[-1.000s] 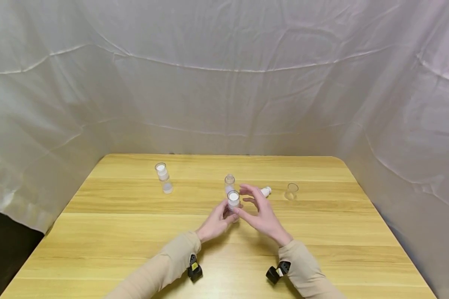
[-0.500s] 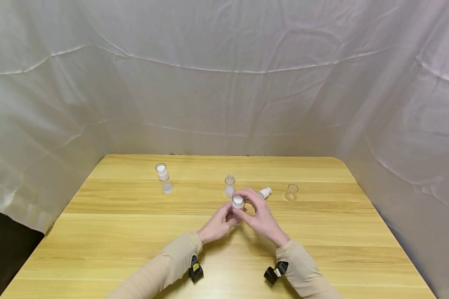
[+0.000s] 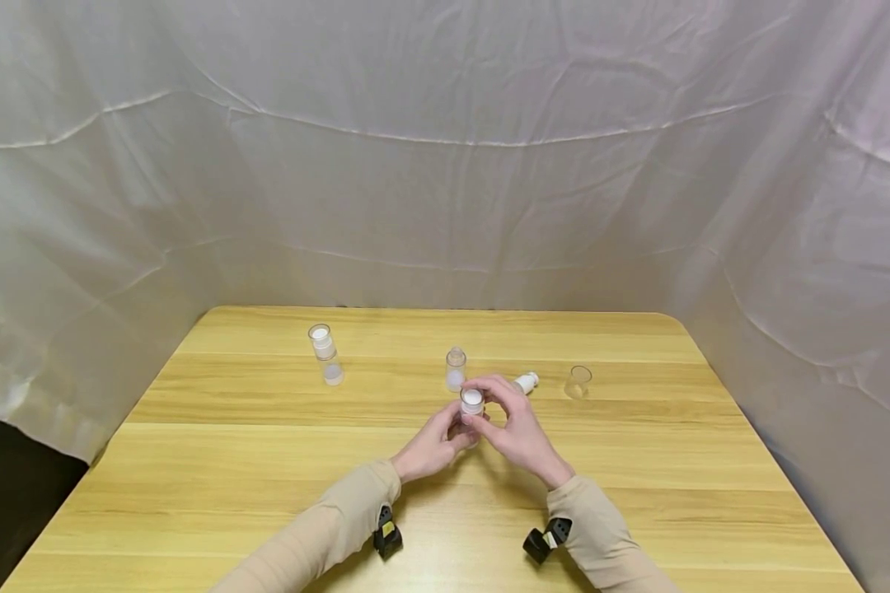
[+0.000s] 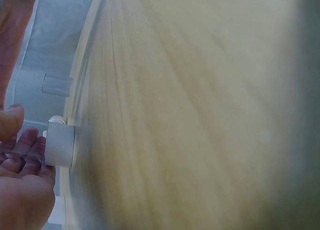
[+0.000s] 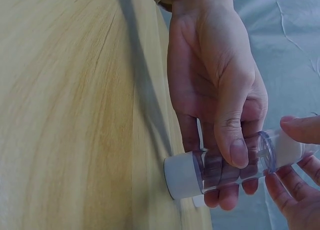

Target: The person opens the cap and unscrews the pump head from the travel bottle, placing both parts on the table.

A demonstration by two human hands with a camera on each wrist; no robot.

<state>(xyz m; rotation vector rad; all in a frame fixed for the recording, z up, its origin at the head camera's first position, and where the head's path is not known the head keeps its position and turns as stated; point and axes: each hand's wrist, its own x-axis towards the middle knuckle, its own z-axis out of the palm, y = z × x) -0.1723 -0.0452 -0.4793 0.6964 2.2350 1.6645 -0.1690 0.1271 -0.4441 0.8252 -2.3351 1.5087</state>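
Observation:
Both hands are on one slim clear bottle point(image 5: 225, 167) with a white base point(image 5: 182, 176), a white collar point(image 5: 288, 149) and a clear top part point(image 3: 471, 401). My left hand point(image 3: 430, 449) grips the clear body; in the right wrist view its thumb lies across the front, fingers behind. Higher up, my right hand point(image 3: 517, 432) pinches the collar area between thumb and fingers. The white base also shows in the left wrist view point(image 4: 60, 145). From these views I cannot tell whether it touches the table. Just behind the hands stands a second clear bottle point(image 3: 456, 371), uncapped, with a narrow neck.
A white pump head point(image 3: 526, 381) lies on the wooden table point(image 3: 230, 494), partly behind my right hand. Farther right stands a clear cap point(image 3: 578, 383). Another bottle point(image 3: 322, 344) with white collar and clear top stands at the back left. Pale cloth point(image 3: 445, 206) surrounds the table.
My right hand's fingers have closed round the upper part of the bottle. The bottle has shifted slightly right and nearer. Over the last half second, hardly anything moved.

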